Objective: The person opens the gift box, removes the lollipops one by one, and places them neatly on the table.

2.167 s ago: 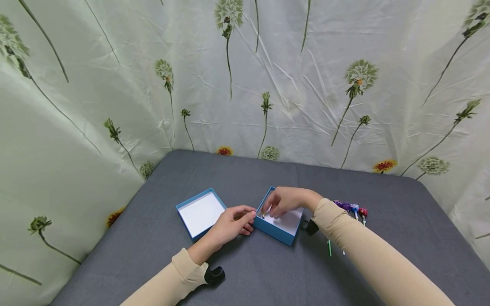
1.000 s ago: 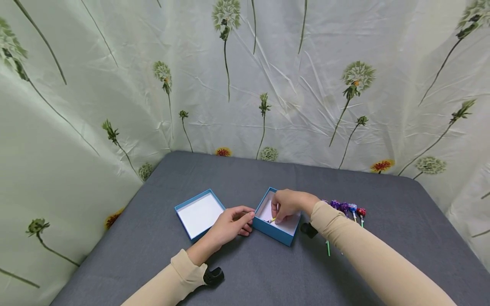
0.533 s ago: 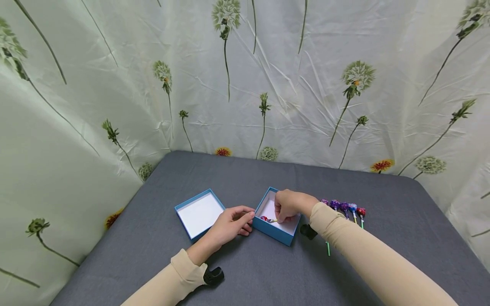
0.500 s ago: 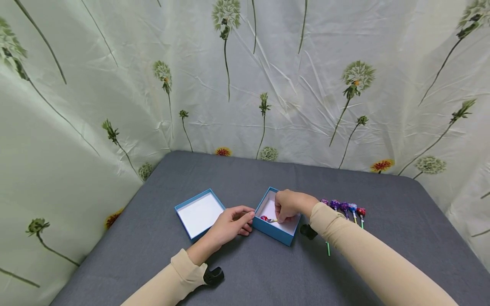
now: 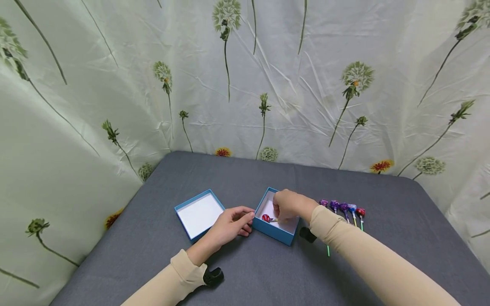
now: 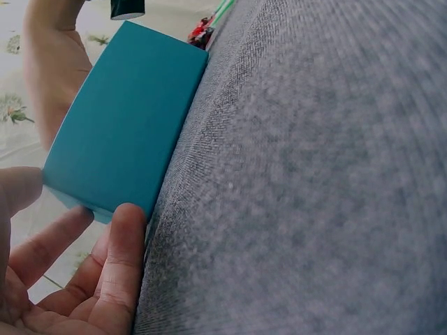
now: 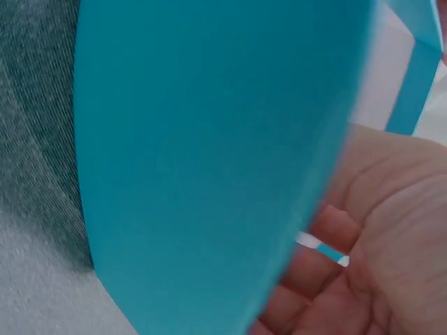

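An open blue box point(image 5: 273, 231) with a white inside stands on the grey cloth. My right hand point(image 5: 289, 205) reaches into it from the right, fingers pinching the stick of a red-headed lollipop point(image 5: 266, 218). The lollipop's head points to the box's left front corner, and the far end of its stick is hidden by the fingers. In the right wrist view the box wall point(image 7: 209, 153) covers much of that hand. My left hand point(image 5: 231, 224) holds the box's left corner between thumb and fingertips, as the left wrist view also shows at the box side point(image 6: 126, 125).
Left of the box lies its blue lid point(image 5: 200, 213), white inside facing up, partly behind my left hand. Several wrapped lollipops point(image 5: 343, 207) lie in a row on the right, their sticks partly under my right sleeve. A flowered curtain point(image 5: 245, 85) closes off the back.
My right hand has moved from the box's left side a little rightward, and the lollipop now lies flatter with its red head in sight. The left hand has stayed at the corner.
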